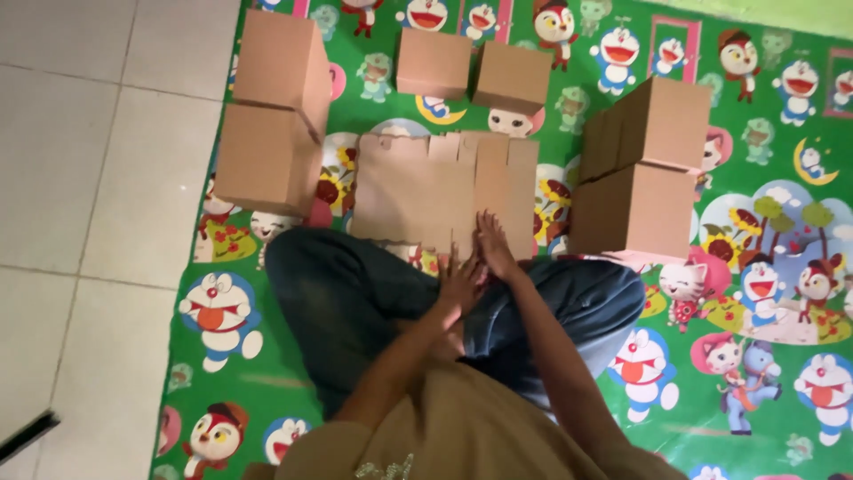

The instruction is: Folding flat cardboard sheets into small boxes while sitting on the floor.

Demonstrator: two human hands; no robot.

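- Flattened cardboard sheet (440, 191): brown, unfolded, lying on the cartoon play mat (755, 373) just past our crossed legs, between two box stacks.
- Our left hand (459, 283) and right hand (493, 249): both flat and spread, palms pressing its near edge; nothing clasped.
- Handling, as we judge it: light, fairly stiff, bending readily along its scored creases; dry and unlikely to slip, though flaps tear if forced. Best taken at an outer edge or flap.
- Assembled cardboard boxes (271, 107): stacked left, right and behind.
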